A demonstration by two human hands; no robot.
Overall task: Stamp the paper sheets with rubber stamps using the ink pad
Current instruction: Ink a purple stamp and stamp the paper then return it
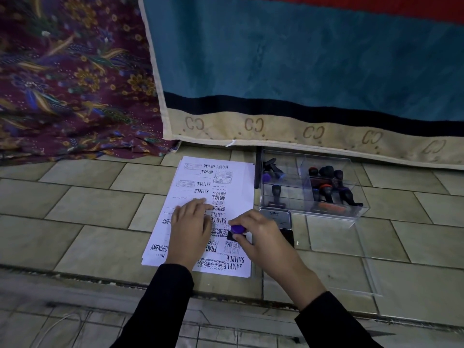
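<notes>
A right hand (261, 237) grips a purple-topped stamp (237, 232) on the paper stack (241, 182) (already crowded with marks); the left hand (190, 224) lies flat beside it, fingers straight.

Teal blanket (301, 59) with beige monogrammed border hanging down to the tiled floor (88, 197), purple floral cloth (70, 79) draping just left of the blanket, white cable (57, 327) lying well below it

— What lies on the pale tiled floor (88, 202)?
— A stack of white paper sheets (241, 182). Just beside it, a clear plastic box (296, 194) and a small silver ink pad tin (276, 218). Behind, a purple flowery cloth (75, 96).
</notes>
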